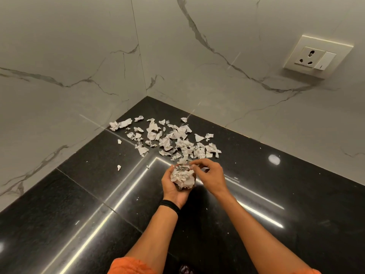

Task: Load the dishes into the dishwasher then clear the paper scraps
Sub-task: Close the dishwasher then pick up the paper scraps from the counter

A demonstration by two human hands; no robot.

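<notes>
The paper scraps (167, 139) lie on the black surface (296, 194), straight ahead of both hands, towards the corner where the two marble walls (146, 91) meet. They form a loose band whose long axis runs from far left to nearer right, and its nearest edge is just beyond the right hand (212, 175). The left hand (171, 189) is turned palm up, with its fingers cupped around a wad (182, 177) of gathered paper. The right hand is beside it with curled fingers; thumb and forefinger pinch paper at the top edge of the wad. I cannot tell if this is a loose piece or part of the wad. I judge that the right hand is the free one for the next reach: it is nearer to the band and needs only to go forward. A few small pieces (119, 167) lie apart on the left, nearer to the left hand. No dishes or dishwasher are in view.
</notes>
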